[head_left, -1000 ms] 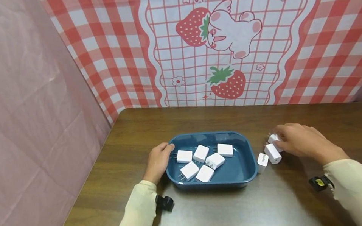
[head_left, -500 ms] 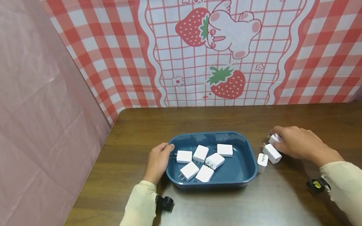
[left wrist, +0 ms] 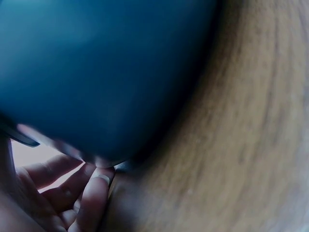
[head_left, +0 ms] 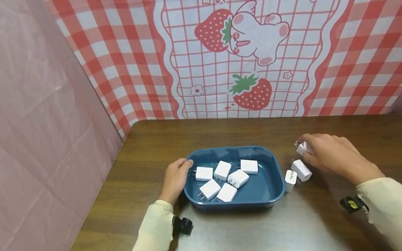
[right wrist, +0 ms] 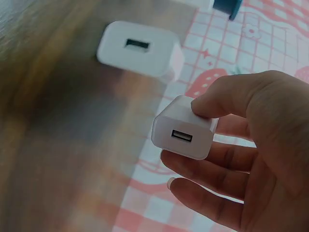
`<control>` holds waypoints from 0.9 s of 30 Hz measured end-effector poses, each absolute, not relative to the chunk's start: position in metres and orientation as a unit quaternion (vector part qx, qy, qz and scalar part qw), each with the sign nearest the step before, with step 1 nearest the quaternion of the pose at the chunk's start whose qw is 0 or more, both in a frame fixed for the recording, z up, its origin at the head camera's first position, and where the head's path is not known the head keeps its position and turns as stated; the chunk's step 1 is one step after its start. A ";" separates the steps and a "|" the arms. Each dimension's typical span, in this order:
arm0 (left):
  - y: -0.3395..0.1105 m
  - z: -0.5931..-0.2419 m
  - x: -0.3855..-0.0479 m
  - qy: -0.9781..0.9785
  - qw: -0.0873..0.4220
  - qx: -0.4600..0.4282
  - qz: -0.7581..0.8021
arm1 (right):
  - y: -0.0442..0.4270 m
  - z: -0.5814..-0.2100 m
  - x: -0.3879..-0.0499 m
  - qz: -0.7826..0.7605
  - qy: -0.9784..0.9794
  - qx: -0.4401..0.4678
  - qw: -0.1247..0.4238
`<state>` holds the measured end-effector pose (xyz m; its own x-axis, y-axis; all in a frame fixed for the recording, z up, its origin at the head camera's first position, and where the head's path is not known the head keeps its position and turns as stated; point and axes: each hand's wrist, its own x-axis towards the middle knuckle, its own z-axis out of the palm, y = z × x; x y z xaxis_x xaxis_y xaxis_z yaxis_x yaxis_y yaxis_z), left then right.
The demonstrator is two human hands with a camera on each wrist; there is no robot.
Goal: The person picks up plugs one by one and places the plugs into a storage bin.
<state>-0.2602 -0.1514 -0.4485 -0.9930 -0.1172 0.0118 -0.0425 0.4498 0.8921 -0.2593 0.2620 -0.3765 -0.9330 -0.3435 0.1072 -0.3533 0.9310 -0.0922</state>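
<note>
Your right hand [head_left: 332, 155] pinches one charger [right wrist: 181, 126] between thumb and curled fingers, right of the tray [head_left: 259, 188], while your left hand [head_left: 174, 180] grips the tray's left end, thumb at the rim and fingers against the outer wall. Two loose chargers [head_left: 301, 170] sit on the table [head_left: 231, 240] between held charger and tray, and six more lie inside it. The step in hand is judged a pick-up; the next move appears to call for a firm pinch and prongs clear of the loose pair.
</note>
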 end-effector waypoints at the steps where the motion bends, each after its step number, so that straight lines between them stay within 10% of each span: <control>1: -0.151 -0.448 -0.260 -0.851 0.036 0.047 -0.522 | 0.260 -0.374 -0.258 0.053 -0.981 0.181 0.050; 27: -0.151 -0.448 -0.261 -0.848 0.038 0.049 -0.526 | 0.202 -0.339 -0.242 0.057 -0.963 0.240 0.111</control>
